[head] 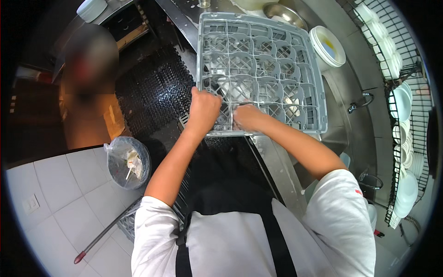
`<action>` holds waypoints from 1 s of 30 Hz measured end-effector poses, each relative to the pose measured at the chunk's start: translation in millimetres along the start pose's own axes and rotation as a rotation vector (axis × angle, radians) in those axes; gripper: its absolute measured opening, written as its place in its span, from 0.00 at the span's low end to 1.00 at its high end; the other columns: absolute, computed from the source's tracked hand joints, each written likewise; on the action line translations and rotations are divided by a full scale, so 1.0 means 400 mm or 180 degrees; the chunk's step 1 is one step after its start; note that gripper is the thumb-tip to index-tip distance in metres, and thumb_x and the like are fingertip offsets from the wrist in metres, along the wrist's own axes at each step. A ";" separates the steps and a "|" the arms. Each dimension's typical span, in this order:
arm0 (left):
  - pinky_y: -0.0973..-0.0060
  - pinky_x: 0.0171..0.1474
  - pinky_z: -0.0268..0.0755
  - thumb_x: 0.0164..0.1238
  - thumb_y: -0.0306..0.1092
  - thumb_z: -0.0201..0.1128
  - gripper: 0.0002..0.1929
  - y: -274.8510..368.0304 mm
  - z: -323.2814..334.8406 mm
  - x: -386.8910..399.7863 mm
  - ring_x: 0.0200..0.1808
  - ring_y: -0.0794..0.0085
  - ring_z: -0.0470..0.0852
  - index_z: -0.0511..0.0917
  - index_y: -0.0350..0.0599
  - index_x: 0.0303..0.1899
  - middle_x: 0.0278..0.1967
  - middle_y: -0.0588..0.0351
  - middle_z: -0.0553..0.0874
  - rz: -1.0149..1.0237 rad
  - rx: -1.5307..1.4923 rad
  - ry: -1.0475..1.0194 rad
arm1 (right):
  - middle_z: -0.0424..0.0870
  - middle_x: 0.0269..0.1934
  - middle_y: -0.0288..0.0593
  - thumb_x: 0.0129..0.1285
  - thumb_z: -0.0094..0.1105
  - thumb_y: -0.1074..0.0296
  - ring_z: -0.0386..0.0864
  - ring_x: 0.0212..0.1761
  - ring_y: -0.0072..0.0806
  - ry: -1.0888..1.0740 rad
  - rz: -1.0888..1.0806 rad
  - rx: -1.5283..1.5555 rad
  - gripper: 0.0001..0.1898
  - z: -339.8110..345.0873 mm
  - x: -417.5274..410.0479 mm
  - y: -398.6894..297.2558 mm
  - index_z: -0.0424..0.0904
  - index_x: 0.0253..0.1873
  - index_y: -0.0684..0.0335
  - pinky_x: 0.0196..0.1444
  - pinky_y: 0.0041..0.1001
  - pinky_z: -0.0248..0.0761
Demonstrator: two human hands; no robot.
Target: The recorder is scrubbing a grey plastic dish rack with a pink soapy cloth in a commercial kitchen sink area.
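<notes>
Before me a grey plastic compartment rack [319,93] reaches over the edge of the steel counter. My left hand [205,108] grips its left side near the front corner. Fingers of my right hand [247,117] are down in a front compartment; the grid and the hand's own back hide whether they hold anything. Through the lattice I see clear and whitish pieces, too obscured to name, and a small white object [292,105] towards the right.
Right of the rack, stacked white tubs [328,46] stand near a metal bowl [285,15]. A wall-mounted wire shelf [390,138] bears white dishes. Faucets [361,103] jut over the steel sink. A lined trash bin [128,162], a black floor mat [155,90] and a red-tipped pole [107,230] lie left.
</notes>
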State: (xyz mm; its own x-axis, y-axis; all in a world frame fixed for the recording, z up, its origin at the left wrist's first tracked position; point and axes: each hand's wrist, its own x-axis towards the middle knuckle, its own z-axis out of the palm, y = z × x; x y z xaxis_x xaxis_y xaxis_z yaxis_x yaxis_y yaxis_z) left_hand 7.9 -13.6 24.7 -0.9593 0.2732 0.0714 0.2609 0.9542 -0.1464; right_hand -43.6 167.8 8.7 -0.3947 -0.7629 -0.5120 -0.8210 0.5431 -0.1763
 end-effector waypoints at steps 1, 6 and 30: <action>0.62 0.45 0.64 0.62 0.33 0.62 0.05 -0.002 0.000 0.001 0.32 0.68 0.85 0.84 0.56 0.29 0.23 0.62 0.85 0.0007 -0.0024 0.0005 | 0.87 0.45 0.58 0.57 0.61 0.66 0.87 0.45 0.50 -0.0073 -0.0057 0.0031 0.09 0.002 -0.026 0.003 0.89 0.38 0.60 0.47 0.47 0.79; 0.62 0.48 0.64 0.60 0.33 0.63 0.04 -0.001 0.007 -0.002 0.34 0.69 0.84 0.85 0.56 0.30 0.24 0.62 0.85 -0.0100 -0.0201 -0.0044 | 0.87 0.34 0.55 0.56 0.60 0.70 0.85 0.41 0.54 0.0471 -0.0023 0.0812 0.07 0.029 -0.041 0.012 0.89 0.35 0.56 0.48 0.48 0.76; 0.56 0.57 0.63 0.58 0.30 0.63 0.04 -0.007 0.005 0.008 0.35 0.68 0.85 0.86 0.51 0.28 0.26 0.58 0.86 -0.0222 -0.0605 0.0013 | 0.87 0.37 0.61 0.64 0.51 0.70 0.86 0.45 0.54 0.0689 0.1095 0.0316 0.12 0.034 0.037 -0.037 0.84 0.35 0.70 0.53 0.46 0.78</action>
State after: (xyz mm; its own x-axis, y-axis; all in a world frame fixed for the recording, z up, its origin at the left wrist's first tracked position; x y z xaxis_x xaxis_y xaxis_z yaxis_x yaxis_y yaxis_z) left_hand 4.0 -15.6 23.2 -0.9754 0.2058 0.0788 0.2099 0.9765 0.0479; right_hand -31.9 153.2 -7.8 -0.7254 -0.5814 -0.3684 -0.5864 0.8023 -0.1114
